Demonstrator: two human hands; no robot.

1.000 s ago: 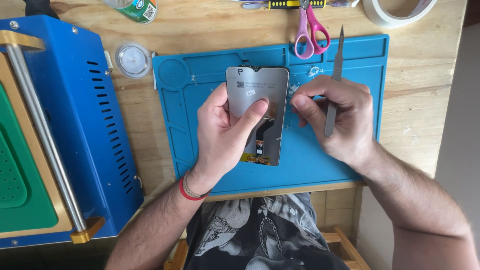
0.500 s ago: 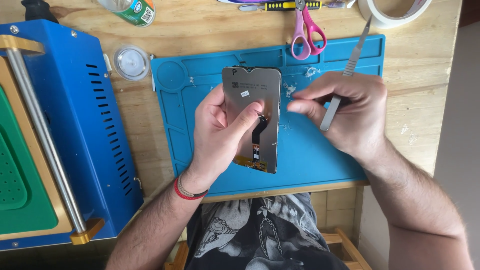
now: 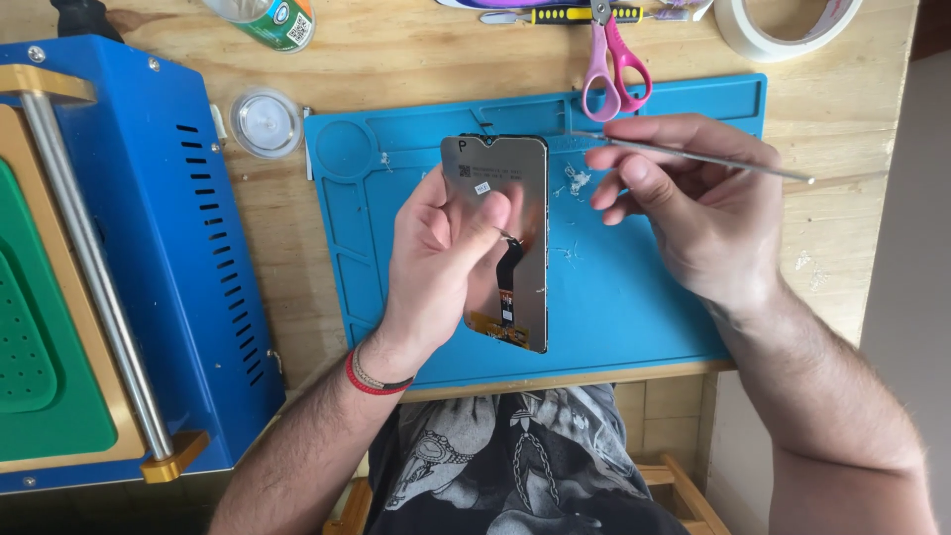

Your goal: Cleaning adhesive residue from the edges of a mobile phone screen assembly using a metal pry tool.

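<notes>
Since a second ago, the right hand has swung its metal spudger level, fingers pinching it. Left hand fingers grip the phone screen assembly above the blue mat; adhesive scraps lie loose, residue apparently remaining.

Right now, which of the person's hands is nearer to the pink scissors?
Right. The right hand lies just below and right of the pink scissors, holding a thin metal tool. The left hand is lower and further left, holding the phone screen panel.
</notes>
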